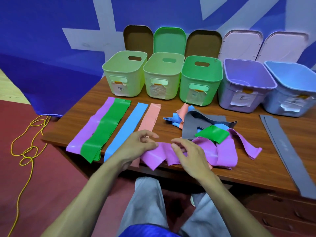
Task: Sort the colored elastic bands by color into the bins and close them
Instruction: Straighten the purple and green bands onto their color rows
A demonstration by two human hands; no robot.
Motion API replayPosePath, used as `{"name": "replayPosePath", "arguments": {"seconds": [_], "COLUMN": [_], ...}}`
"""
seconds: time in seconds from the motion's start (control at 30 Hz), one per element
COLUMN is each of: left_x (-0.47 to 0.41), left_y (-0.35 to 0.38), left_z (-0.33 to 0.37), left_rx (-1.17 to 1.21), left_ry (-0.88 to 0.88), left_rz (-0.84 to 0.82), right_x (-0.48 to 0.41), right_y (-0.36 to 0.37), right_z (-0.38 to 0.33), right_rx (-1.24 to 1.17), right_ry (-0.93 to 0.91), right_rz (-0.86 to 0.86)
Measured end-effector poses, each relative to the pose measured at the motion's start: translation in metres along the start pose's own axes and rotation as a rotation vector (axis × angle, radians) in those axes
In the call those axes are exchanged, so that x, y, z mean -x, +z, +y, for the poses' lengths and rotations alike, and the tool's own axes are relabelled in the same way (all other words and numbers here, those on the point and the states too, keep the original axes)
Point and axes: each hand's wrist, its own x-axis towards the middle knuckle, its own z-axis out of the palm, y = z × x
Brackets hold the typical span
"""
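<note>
Purple elastic band [153, 157]: lying crumpled at the near edge of the wooden table [75, 117]; I am watching both hands working on it.
Left hand [138, 145]: fingers curling, thumb and fingertips pinching the band's upper edge.
Right hand [187, 155]: fingers bending over the same band just beside the left, thumb pressing into it.
Mixed pile [193, 124]: grey, green, blue and salmon bands tangling together just behind the right hand and touching the purple one.
Flattened bands, lying side by side left of the pile: purple strip [89, 129], green strip [106, 129] overlapping it, blue strip [127, 125], salmon strip [150, 117].
Grey strips [282, 146]: lying flat at the far right, overhanging the near edge.
Bins, standing open in a row along the back, each carrying a paper label: first pale green bin [124, 74], second pale green bin [162, 76], green bin [200, 79], purple bin [246, 88], blue bin [290, 93].
Lids [169, 40]: five, leaning against the wall behind the bins.
</note>
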Motion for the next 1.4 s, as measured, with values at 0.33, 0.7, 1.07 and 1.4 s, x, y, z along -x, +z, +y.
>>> {"name": "replayPosePath", "arguments": {"seconds": [0.33,0.7,1.07,1.4], "left_x": [0.004,0.01,0.012,0.0], "left_y": [0.013,0.025,0.034,0.049], "left_z": [0.011,0.027,0.033,0.041], "left_rx": [0.374,0.458,0.194,0.177], "left_ry": [-0.033,-0.087,0.311,0.451], "left_rz": [0.096,0.065,0.02,0.185], "right_x": [0.004,-0.009,-0.025,-0.031], "right_y": [-0.037,-0.042,-0.068,-0.084], "right_z": [-0.055,-0.05,-0.067,-0.069], "right_rx": [-0.042,0.146,-0.139,-0.04], "right_ry": [-0.292,-0.417,-0.07,-0.079], "right_rz": [0.016,0.18,0.095,0.081]}}
